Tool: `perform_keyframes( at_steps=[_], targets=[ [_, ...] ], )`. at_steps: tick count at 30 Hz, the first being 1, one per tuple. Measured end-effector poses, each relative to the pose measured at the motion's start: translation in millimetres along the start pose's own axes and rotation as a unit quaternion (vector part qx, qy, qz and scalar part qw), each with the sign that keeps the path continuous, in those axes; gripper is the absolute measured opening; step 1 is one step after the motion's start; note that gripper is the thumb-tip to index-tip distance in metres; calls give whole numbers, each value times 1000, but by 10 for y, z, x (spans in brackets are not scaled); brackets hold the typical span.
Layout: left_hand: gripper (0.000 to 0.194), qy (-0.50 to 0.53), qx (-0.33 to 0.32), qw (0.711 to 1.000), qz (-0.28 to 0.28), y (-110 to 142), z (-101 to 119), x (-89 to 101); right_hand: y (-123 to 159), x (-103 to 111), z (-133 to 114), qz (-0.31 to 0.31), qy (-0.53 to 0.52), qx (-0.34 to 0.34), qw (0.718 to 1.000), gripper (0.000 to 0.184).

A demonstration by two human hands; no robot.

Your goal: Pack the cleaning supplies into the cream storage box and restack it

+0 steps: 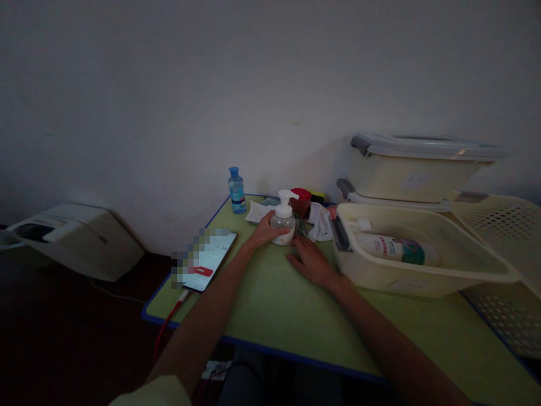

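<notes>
My left hand (265, 230) is wrapped round the side of a clear pump bottle (283, 221) with a white pump head, standing upright on the green table (270, 304). My right hand (310, 260) rests on the table just right of and in front of the bottle, fingers stretched out flat, its fingertips close to the bottle's base. A white cloth (320, 221) lies behind the bottle.
A small blue-capped bottle (236, 190) stands at the back left by the wall. A phone (208, 259) on a red cable lies at the left edge. A cream tub (416, 254) holding a white bottle sits right, with lidded tubs (416, 163) stacked behind and a perforated basket (502, 265).
</notes>
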State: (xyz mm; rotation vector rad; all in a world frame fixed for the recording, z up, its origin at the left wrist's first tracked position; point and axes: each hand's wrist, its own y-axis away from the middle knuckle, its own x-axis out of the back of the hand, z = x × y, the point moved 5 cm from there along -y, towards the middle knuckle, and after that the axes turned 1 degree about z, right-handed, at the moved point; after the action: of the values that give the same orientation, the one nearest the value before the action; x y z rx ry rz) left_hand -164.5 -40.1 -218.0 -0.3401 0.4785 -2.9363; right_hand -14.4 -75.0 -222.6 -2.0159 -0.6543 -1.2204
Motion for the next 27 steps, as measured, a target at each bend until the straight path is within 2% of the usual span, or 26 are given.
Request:
perform_keyframes(
  at_steps=[3,10,18,24,27],
  targets=[
    [48,38,10,999,-13,6,-7,-20,0,10,4,1,-3,-9,1000,21],
    [53,146,34,988,-24,-10,-124,-63,-3,28,27,5,-5,-41,999,10],
    [54,283,85,955,-23,-19,-188,-140,-15,29,9,12,18,-29,999,8],
    [49,255,76,964,-9,6,-137,-136,-8,23,36,27,9,-24,999,8],
    [47,217,60,974,35,67,-84,-108,-2,39,32,37,-2,-15,999,10]
  ],
)
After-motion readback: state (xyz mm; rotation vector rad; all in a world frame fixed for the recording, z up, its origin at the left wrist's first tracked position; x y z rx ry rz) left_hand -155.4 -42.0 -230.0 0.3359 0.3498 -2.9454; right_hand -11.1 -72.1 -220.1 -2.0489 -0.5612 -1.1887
